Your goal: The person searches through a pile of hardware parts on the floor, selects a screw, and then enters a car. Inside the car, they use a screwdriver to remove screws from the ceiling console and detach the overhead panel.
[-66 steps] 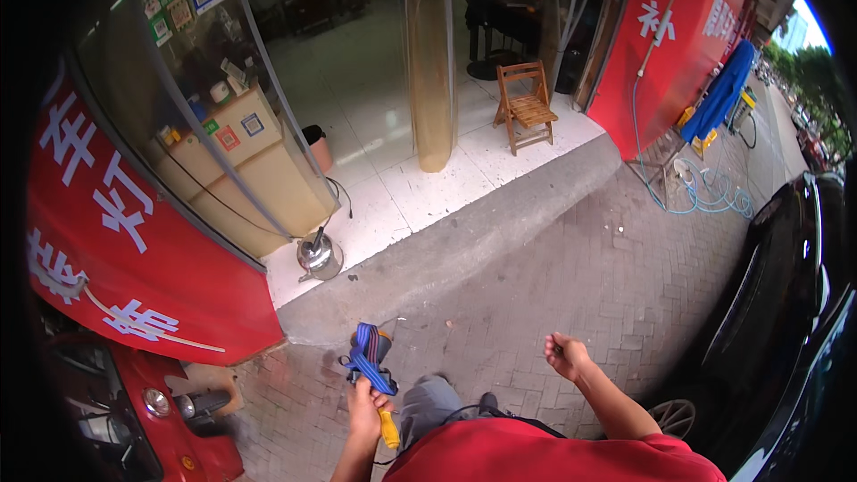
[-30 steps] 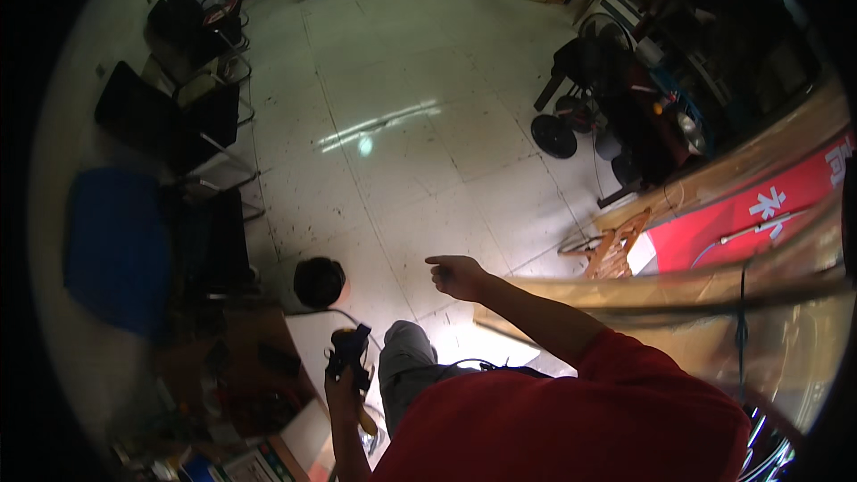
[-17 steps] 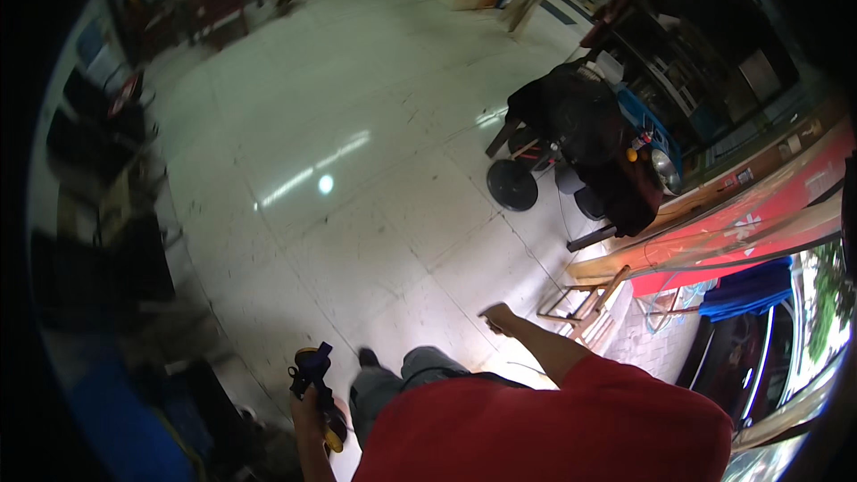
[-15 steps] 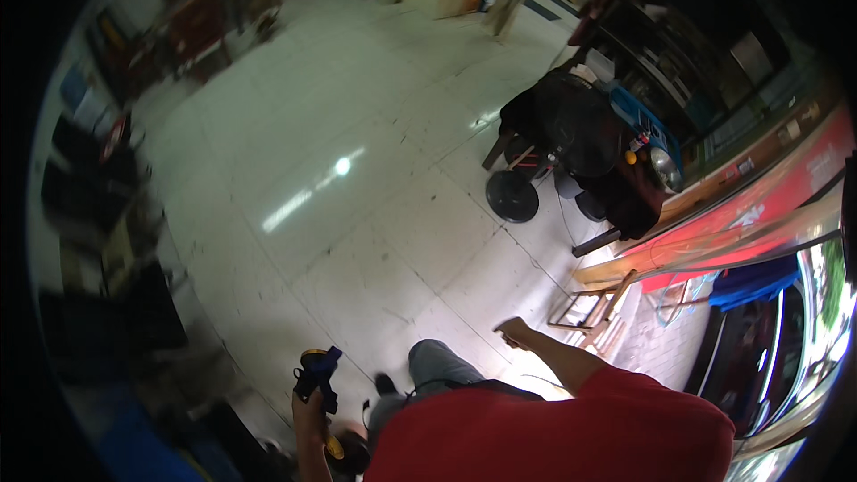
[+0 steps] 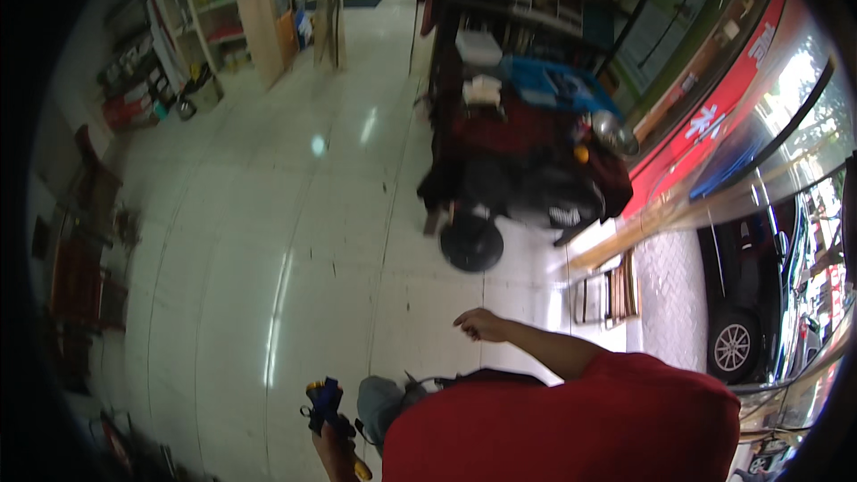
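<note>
My left hand (image 5: 332,448), low in the view, is wrapped round a dark blue and black hand-held tool (image 5: 327,400) with a yellow top and a yellow lower end. Its exact kind is not clear. My right hand (image 5: 482,325) hangs in front of my body over the tiled floor, its fingers curled in, and nothing shows in them. Farther off, nearest to this hand, a round black lid or pan (image 5: 471,243) stands beside a table draped in dark cloth (image 5: 486,136).
On the table lie a black bag (image 5: 544,195), a blue tray (image 5: 553,80) and a metal bowl (image 5: 614,132). A wooden folding chair (image 5: 616,290) stands right, near a parked black car (image 5: 745,295). Shelves (image 5: 201,0) stand far left; dark wooden furniture (image 5: 79,268) lines the left side.
The view has swung right, so table, shelves and furniture sit farther left. My right hand has moved slightly left. The left hand keeps its hold on the tool.
</note>
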Demonstrator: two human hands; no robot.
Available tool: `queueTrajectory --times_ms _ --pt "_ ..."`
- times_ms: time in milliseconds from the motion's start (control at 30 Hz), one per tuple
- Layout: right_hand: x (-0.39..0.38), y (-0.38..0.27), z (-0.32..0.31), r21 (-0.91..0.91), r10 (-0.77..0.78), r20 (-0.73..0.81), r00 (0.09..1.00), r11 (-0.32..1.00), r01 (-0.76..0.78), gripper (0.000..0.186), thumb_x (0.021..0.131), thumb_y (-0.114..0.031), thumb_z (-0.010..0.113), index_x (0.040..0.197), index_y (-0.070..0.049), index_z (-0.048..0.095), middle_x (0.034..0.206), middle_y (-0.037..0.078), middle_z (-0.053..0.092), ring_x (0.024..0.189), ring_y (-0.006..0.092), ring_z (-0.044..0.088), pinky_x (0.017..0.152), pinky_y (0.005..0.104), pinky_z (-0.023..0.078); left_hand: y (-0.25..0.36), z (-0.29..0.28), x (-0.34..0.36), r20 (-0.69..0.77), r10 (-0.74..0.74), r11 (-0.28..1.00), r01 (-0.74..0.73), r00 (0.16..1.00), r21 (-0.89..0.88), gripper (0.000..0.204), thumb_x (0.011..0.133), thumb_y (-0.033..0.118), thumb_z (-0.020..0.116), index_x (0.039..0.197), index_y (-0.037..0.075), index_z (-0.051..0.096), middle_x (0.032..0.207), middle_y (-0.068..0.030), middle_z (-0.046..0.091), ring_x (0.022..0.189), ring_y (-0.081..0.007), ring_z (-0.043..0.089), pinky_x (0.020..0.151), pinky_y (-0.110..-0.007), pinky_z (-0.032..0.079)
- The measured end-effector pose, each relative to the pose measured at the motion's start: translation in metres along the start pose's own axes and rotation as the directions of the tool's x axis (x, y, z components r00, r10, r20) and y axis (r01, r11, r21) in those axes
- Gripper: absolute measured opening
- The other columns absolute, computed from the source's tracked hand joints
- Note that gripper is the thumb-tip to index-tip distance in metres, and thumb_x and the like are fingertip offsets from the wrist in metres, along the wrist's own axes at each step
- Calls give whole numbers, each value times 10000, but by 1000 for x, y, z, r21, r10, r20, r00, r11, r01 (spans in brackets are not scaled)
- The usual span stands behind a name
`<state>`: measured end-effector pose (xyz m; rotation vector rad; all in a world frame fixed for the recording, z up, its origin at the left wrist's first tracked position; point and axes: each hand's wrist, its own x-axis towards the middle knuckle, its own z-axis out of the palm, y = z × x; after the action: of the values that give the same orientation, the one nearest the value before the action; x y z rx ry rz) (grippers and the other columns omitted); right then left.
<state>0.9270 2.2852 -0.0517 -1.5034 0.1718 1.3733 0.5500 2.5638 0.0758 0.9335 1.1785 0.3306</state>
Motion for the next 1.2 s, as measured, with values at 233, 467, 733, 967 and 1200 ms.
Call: queueTrajectory --times_ms 233,467,733,967,1200 --pt "156 -274 75 303 -35 171 985 953 -19 245 940 8 525 1177 10 587 892 57 568 698 113 483 576 243 397 221 83 259 137 116 979 -137 984 152 441 854 499 633 946 69 600 660 -25 575 479 -126 523 391 -252 354" --pt "247 -483 33 559 -170 86 982 824 94 269 1041 -206 521 1192 9 580 804 52 514 569 91 378 501 239 320 480 272 505 322 56 924 -171 945 341 383 893 442 600 967 67 597 707 -2 575 520 -88 507 432 -237 352" --pt "447 -684 -104 842 -93 -126 988 516 156 311 1047 -335 505 969 -42 574 645 57 525 489 135 401 428 278 318 649 591 750 460 -2 868 -227 888 441 294 848 299 664 1000 69 564 712 -3 563 503 -75 437 438 -238 363" --pt "597 -1050 -187 724 -299 23 954 663 191 336 1036 -354 520 860 -71 553 711 66 544 527 143 426 463 272 341 773 791 882 417 12 939 -154 909 309 330 878 269 665 1086 44 543 738 -62 631 487 -100 495 406 -247 385" --pt "789 -1422 -251 740 -420 -17 907 605 294 341 1035 -374 516 815 -113 502 665 14 464 567 133 416 454 255 312 880 980 1081 426 28 973 -122 904 197 355 881 258 657 1141 46 541 764 -73 646 500 -114 538 393 -249 391"
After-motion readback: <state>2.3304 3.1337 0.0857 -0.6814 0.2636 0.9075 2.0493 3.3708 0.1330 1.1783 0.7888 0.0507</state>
